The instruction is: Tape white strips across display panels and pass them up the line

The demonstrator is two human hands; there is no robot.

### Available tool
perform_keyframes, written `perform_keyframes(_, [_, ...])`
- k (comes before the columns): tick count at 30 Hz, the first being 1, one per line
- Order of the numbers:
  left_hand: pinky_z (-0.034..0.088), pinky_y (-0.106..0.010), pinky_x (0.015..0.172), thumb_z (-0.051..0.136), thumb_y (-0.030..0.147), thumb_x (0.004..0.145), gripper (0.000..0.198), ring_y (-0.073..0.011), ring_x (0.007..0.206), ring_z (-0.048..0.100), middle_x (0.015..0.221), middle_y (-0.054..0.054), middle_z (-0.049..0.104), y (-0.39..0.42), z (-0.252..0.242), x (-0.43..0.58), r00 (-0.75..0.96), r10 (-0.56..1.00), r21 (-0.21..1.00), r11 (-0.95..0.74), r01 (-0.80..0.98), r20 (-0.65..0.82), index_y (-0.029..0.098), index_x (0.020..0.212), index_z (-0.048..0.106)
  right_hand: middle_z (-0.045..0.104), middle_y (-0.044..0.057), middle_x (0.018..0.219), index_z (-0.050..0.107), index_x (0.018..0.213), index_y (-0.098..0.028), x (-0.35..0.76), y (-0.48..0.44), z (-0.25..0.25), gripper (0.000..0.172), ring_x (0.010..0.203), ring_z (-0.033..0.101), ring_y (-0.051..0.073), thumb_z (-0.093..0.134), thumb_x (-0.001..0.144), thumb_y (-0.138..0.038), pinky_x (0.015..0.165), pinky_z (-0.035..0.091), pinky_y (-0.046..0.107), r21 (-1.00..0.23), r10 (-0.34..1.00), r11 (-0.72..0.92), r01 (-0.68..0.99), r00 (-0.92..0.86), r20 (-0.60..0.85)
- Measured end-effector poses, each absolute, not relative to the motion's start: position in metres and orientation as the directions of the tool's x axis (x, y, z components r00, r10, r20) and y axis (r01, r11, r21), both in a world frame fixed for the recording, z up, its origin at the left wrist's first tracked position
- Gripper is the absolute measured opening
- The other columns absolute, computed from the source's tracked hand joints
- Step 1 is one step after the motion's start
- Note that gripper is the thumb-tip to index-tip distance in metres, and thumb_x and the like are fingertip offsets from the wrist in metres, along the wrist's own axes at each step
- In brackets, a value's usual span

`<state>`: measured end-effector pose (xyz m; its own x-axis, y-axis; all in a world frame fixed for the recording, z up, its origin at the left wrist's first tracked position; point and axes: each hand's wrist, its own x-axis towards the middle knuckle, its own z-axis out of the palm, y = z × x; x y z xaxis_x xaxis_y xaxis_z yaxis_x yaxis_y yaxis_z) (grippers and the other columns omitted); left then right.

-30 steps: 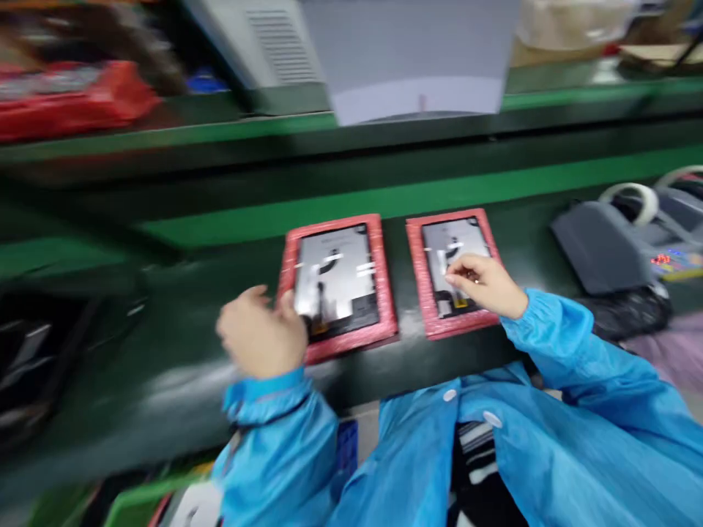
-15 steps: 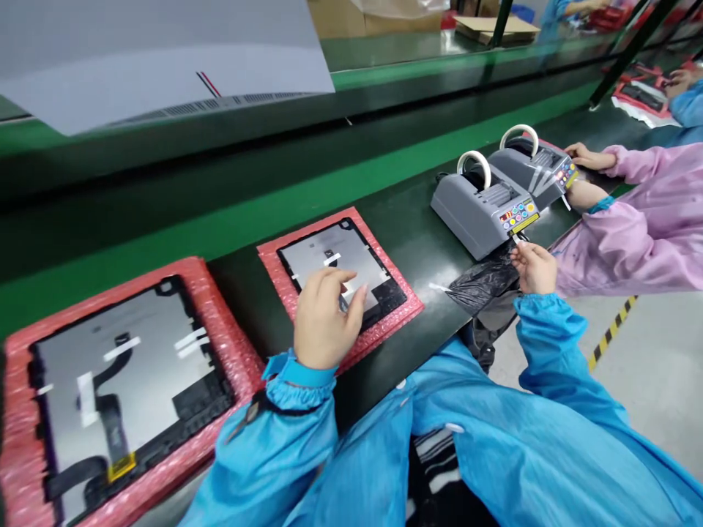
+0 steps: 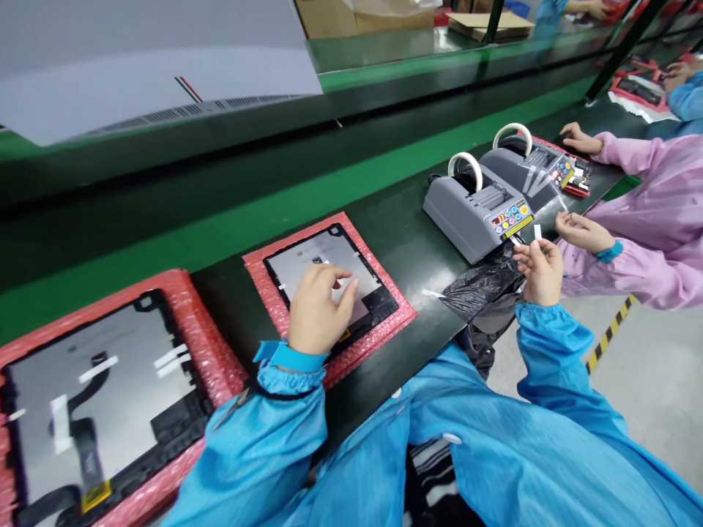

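My right hand pinches a short piece of white tape that sticks up from its fingertips, just in front of the nearer tape dispenser. Another white strip end shows at that dispenser's mouth. My left hand hovers over or rests on a tablet-sized screen panel, thumb and forefinger apart with nothing between them; its other fingers are curled and partly hidden. The panel, silver-backed with a black frame, lies on pink bubble wrap.
A larger-looking similar panel with white tape strips lies on bubble wrap at left. A second tape dispenser stands behind the first. A co-worker's hand is close to my right hand. A black plastic bag hangs at the bench edge.
My right hand has drawn back slightly from the dispenser with the tape piece now upright. The co-worker's nearer hand has come away from the far dispenser. The view has shifted a little.
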<state>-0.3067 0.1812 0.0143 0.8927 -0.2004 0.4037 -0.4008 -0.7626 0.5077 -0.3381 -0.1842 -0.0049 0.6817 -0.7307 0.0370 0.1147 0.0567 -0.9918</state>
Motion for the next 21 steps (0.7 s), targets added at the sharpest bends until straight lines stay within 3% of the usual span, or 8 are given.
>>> perform_keyframes(7, [0.051,-0.036,0.080,0.052,0.030,0.086,0.012,-0.0203,0.078,0.058,0.085,-0.005,0.059,0.177,0.012,-0.300,0.888,-0.214,0.486,-0.772,-0.409,0.406,0.021,0.085,0.059,0.065,-0.005,0.067,0.038,0.095,-0.025,-0.323,-0.187,-0.008,0.061,0.054,0.060,0.011,0.080,0.054,-0.042,0.045,0.035,0.019,-0.995,-0.742,0.013,0.104,0.668,0.060])
perform_keyframes(11, [0.051,-0.037,0.080,0.054,0.029,0.087,0.011,-0.0204,0.079,0.058,0.089,-0.006,0.061,0.170,0.018,-0.294,0.859,-0.257,0.466,-0.753,-0.465,0.443,0.020,0.085,0.060,0.062,-0.009,0.064,0.033,0.094,-0.026,-0.318,-0.191,-0.016,0.066,0.054,0.059,0.012,0.083,0.051,-0.040,0.048,0.039,0.021,-0.986,-0.747,-0.060,0.155,0.648,0.148])
perform_keyframes(15, [0.051,-0.038,0.083,0.055,0.028,0.089,0.012,-0.0217,0.087,0.061,0.091,-0.007,0.065,0.158,0.030,-0.293,0.841,-0.305,0.509,-0.686,-0.520,0.447,0.019,0.085,0.064,0.062,-0.010,0.065,0.032,0.094,-0.027,-0.335,-0.184,-0.006,0.066,0.057,0.059,0.012,0.083,0.056,-0.043,0.059,0.047,0.026,-0.950,-0.751,-0.234,0.208,0.582,0.312])
perform_keyframes(18, [0.052,-0.035,0.082,0.058,0.030,0.090,0.015,-0.0198,0.085,0.063,0.089,-0.006,0.068,0.146,0.039,-0.298,0.837,-0.377,0.620,-0.563,-0.547,0.397,0.019,0.088,0.068,0.063,-0.008,0.070,0.034,0.098,-0.027,-0.357,-0.160,0.015,0.060,0.063,0.061,0.013,0.083,0.065,-0.039,0.065,0.049,0.029,-0.919,-0.626,-0.301,0.255,0.674,0.392])
perform_keyframes(21, [0.052,-0.030,0.077,0.061,0.035,0.090,0.019,-0.0171,0.082,0.064,0.089,-0.006,0.070,0.130,0.044,-0.302,0.824,-0.449,0.735,-0.416,-0.536,0.346,0.019,0.092,0.071,0.066,-0.005,0.075,0.036,0.104,-0.028,-0.368,-0.123,0.034,0.054,0.066,0.064,0.015,0.080,0.073,-0.034,0.067,0.051,0.031,-0.922,-0.363,-0.250,0.297,0.854,0.373])
